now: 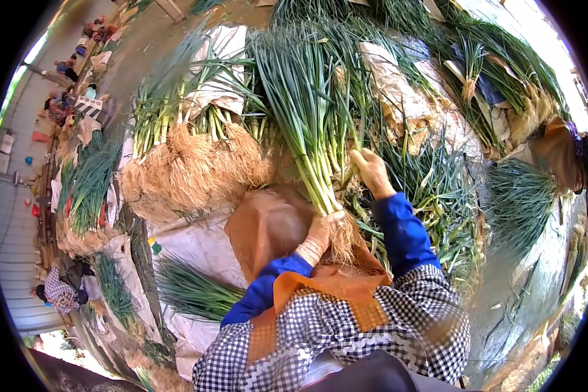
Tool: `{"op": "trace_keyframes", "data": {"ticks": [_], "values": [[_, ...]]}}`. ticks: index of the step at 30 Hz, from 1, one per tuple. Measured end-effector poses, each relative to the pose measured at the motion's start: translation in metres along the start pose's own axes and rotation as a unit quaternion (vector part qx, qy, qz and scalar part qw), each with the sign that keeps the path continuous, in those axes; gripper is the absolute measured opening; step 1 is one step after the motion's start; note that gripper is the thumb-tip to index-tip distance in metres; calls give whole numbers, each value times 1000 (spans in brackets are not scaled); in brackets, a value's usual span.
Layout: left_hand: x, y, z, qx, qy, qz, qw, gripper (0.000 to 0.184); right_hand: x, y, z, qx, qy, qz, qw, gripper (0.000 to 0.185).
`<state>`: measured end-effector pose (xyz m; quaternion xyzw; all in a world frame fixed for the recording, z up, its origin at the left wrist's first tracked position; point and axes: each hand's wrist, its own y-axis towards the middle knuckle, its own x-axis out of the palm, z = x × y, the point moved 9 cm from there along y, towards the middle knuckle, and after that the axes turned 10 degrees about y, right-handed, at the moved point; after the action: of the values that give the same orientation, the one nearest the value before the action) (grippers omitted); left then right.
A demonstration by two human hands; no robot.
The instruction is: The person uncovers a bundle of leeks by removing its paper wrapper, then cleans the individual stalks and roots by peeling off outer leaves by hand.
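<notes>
A bunch of long green onions (312,173) leans over my lap, its leaves pointing away from me and its pale roots (343,243) hanging toward me. My left hand (317,236) is closed around the white stems just above those roots. To the right of the bunch, my right hand (372,172) is closed in a fist on a green onion stalk whose lower part is hard to make out. An orange-brown apron (268,219) spreads under the bunch. Loose stripped leaves (438,202) lie in a heap beside my right forearm.
Green onions with thick tan roots (196,160) are piled ahead on the left, partly under a white sack (219,65). Another small bunch (193,287) lies on pale sheeting by my left elbow. More bunches (519,202) lie at right. Other people (62,287) sit along the far left.
</notes>
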<state>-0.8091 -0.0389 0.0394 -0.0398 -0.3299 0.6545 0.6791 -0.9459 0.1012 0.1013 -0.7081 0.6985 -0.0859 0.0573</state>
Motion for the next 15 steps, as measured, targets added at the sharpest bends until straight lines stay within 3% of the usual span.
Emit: {"op": "trace_keyframes", "data": {"ticks": [2, 4, 6, 7, 10, 12, 13, 14, 15], "values": [[0, 3, 0, -16, -23, 4, 1000, 24, -17, -47, -26, -73, 25, 17, 997, 20], [0, 2, 6, -3, -1, 30, 1000, 24, -38, -91, -41, -64, 149, 141, 977, 26], [-7, 12, -7, -8, 19, 25, 999, 24, -107, -106, -40, -135, 219, 243, 935, 17], [-6, 10, -7, -21, -14, 17, 1000, 22, -140, -103, -39, -204, 109, 255, 939, 18], [3, 12, -17, -66, -113, -64, 989, 26, -172, -98, -46, -208, -8, 254, 944, 19], [6, 8, -11, -71, -141, -86, 984, 27, -186, -87, -25, -30, -75, 265, 961, 22], [6, 4, -9, -90, -160, -80, 980, 25, -207, -75, 6, 1, -446, 241, 862, 28], [6, 1, -11, -109, -181, -75, 975, 22, -222, -71, 44, 58, -568, 206, 794, 32], [4, 2, -18, -122, -190, -82, 971, 21, -208, -72, 52, 27, -547, 208, 810, 33]]}}
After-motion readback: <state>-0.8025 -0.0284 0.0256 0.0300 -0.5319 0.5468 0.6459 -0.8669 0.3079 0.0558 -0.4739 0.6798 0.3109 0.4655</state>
